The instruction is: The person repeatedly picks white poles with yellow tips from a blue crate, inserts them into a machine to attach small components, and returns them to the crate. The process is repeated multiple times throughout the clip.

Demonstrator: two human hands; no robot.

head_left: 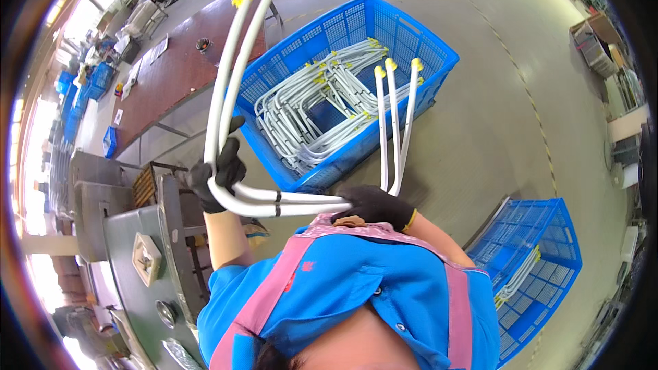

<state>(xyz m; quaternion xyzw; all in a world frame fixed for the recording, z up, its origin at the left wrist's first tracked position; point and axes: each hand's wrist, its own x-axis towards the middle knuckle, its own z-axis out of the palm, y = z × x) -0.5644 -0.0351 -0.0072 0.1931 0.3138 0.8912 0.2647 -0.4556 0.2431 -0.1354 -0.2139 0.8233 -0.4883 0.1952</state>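
Several white U-bent metal tubes [308, 210] with yellow end caps are held together across my front, ends raised on both sides. My left hand [219, 177], in a black glove, is closed around them at the left bend. At the right bend my right hand [380, 207], also black-gloved, grips the same tubes; its fingertips are partly hidden. Just ahead stands a large blue plastic basket [325, 177], apart from both hands. Inside it lies a stack of similar white bent tubes [277, 113] with yellow caps.
A second blue basket [548, 301] at the lower right holds a few white tubes [522, 275]. A reddish-brown table [181, 62] stands at the far left. Nearer on the left is a dark green workbench [130, 243] bearing a hexagonal tray [157, 267].
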